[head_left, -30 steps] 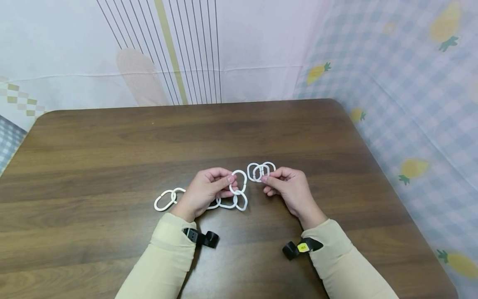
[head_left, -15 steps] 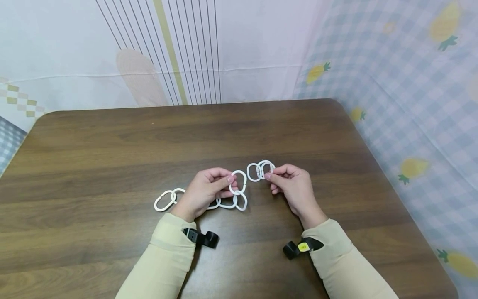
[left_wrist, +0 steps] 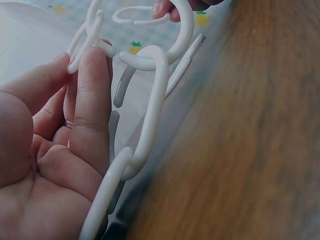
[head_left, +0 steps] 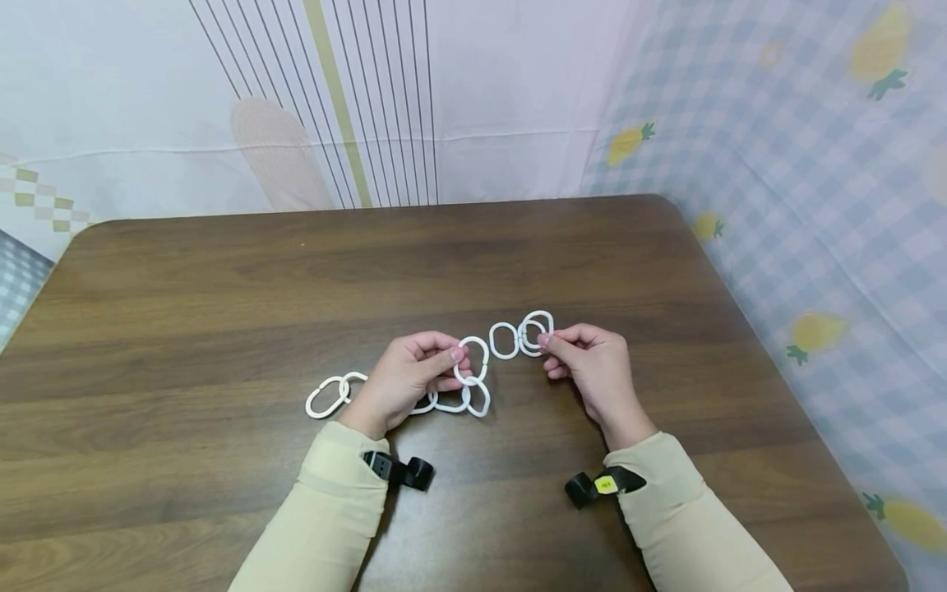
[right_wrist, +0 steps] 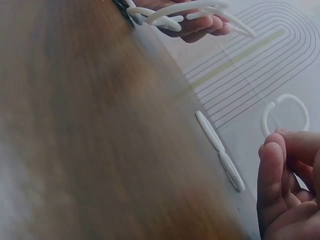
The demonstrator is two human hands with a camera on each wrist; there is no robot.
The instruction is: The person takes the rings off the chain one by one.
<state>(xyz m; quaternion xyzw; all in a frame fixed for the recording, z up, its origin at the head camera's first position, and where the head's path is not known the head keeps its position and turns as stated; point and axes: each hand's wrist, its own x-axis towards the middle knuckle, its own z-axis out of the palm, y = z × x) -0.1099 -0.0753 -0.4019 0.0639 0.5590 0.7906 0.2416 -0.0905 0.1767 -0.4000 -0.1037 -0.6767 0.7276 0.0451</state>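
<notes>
My left hand pinches the end link of a chain of white plastic links between thumb and fingers. The chain runs down and under the hand, and its far end shows on the table left of the wrist; the middle is hidden. In the left wrist view, linked white rings hang beside the palm. My right hand pinches one separate white link by its lower edge, with a small gap in its ring facing up. Two loose links lie side by side on the table, the nearer one overlapped by the held link in the head view.
A brown wood-grain table with rounded far corners lies under both hands. Behind it hangs a pale patterned cloth, and a blue checked cloth with pineapples runs along the right side. Each wrist wears a black strap with a small camera.
My right hand has moved to the right and slightly away with its link, uncovering more of the two loose links. The left hand and the chain have stayed still.
</notes>
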